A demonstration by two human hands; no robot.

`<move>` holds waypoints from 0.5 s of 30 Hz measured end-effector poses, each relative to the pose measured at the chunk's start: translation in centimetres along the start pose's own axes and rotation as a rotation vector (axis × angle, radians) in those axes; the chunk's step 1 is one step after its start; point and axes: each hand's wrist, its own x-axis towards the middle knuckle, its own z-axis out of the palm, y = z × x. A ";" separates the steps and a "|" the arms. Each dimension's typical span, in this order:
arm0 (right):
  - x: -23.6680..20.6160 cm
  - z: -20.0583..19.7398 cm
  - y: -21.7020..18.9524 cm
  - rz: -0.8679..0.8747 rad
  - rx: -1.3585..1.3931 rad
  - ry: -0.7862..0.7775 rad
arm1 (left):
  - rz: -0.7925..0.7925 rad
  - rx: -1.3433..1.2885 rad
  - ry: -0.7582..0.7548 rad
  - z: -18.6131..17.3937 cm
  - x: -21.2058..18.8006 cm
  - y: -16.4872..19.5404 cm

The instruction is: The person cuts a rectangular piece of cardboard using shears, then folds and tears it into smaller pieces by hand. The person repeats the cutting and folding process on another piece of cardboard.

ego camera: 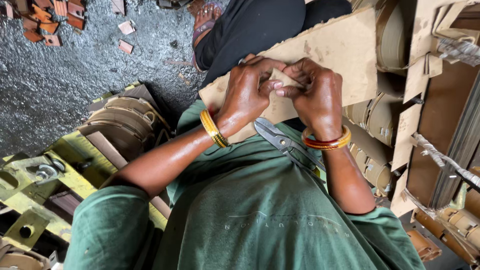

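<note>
Brown cardboard strip (325,55) is lying across the person's lap, and both hands are pinching its near edge: the left hand (250,90) and right hand (317,95) are closing fingertips on a small fold there. That fold is looking only begun; the strip beyond is staying flat. Metal shears (285,142) are resting just below the strip, wound coils (127,120) left of it.

Scissors (285,142) partly hidden beneath the right wrist (327,140).
</note>
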 end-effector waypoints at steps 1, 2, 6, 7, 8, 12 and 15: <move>0.0 0.5 0.1 0.004 -0.020 0.029 | -0.009 0.023 -0.002 0.1 0.1 -0.3; 0.0 0.9 0.2 0.000 -0.042 0.063 | -0.009 0.046 0.000 0.2 0.3 -0.7; 0.3 2.0 1.1 0.002 -0.043 0.143 | 0.226 0.081 0.111 0.8 1.3 -1.6; 0.4 2.1 1.3 -0.025 -0.077 0.154 | 0.223 0.099 0.123 0.9 1.6 -1.5; 0.5 2.1 1.6 -0.051 -0.112 0.165 | 0.219 0.115 0.134 0.8 1.8 -1.4; 0.6 0.9 2.6 -0.158 0.172 0.061 | 0.077 0.066 0.037 -0.5 2.6 -0.9; 0.3 -0.1 2.9 -0.120 0.592 0.009 | 0.023 -0.013 -0.012 -1.5 2.2 -0.8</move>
